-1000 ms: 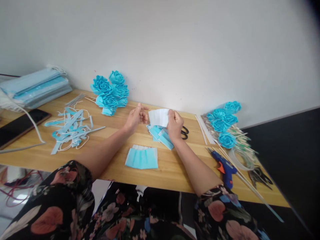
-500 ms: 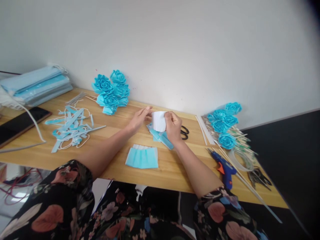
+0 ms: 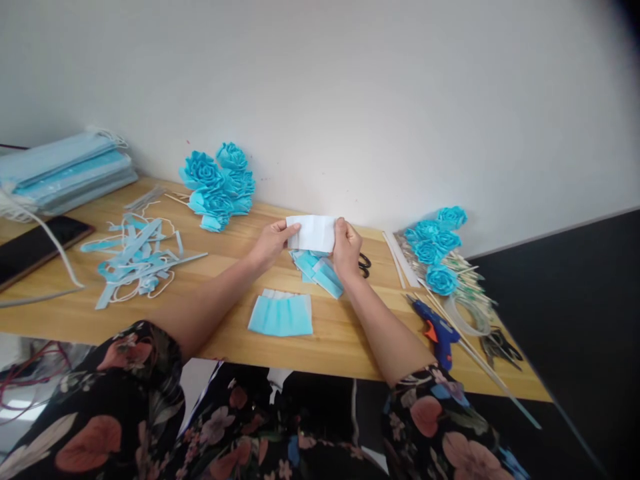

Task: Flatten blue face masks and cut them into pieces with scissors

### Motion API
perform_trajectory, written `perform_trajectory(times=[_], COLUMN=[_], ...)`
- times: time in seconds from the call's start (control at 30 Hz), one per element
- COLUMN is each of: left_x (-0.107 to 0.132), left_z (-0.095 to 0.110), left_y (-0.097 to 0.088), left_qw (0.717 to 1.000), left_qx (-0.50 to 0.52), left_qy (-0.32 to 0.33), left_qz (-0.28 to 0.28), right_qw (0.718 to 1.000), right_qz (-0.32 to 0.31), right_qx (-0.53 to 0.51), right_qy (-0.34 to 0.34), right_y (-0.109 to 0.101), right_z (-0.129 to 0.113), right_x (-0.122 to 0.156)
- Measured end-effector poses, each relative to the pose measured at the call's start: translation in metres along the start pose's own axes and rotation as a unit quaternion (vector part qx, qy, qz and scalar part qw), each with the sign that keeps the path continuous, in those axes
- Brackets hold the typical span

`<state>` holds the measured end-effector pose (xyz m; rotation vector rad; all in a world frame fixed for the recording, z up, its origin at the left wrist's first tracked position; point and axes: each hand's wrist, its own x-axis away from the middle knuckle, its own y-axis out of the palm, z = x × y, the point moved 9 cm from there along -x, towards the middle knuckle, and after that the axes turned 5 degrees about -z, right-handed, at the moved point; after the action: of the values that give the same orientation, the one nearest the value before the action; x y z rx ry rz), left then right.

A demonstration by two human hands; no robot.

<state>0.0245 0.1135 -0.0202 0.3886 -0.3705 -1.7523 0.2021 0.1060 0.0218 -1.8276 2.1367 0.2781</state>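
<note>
Stretched between my two hands is a white face mask piece, raised above the table. My left hand pinches its left end, thumb on the near side. At the right end, the fingers of my right hand are closed on it. Below lie several cut blue mask pieces, partly covered by the held piece. Black-handled scissors rest beside my right hand, their blades hidden. Nearer to me, a pleated blue mask piece lies flat with white showing at its top edge.
Blue flowers stand at the back left, more blue flowers at the right. Mask trimmings, a phone and a mask stack lie left. A glue gun and pliers lie right.
The white piece was folded small in my right hand, with my left fingers loose beside it. Now it is opened out wide, and my left hand has closed on its left end.
</note>
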Motion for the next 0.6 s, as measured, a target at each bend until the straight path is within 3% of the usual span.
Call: perform_trajectory(times=[0.27, 0.47, 0.6], left_x=[0.011, 0.020, 0.019], left_z=[0.031, 0.041, 0.041], left_y=[-0.008, -0.007, -0.010], left_qw=[0.978, 0.944, 0.935], left_qx=[-0.134, -0.261, -0.281], left_qy=[0.119, 0.153, 0.158], left_qz=[0.105, 0.129, 0.147], right_qw=[0.995, 0.996, 0.994], right_qz=[-0.026, 0.012, 0.023], right_qx=[0.081, 0.090, 0.109], right_qy=[-0.047, -0.015, -0.020], right_y=[0.007, 0.001, -0.002], right_z=[-0.021, -0.016, -0.015], right_x=[-0.005, 0.010, 0.018])
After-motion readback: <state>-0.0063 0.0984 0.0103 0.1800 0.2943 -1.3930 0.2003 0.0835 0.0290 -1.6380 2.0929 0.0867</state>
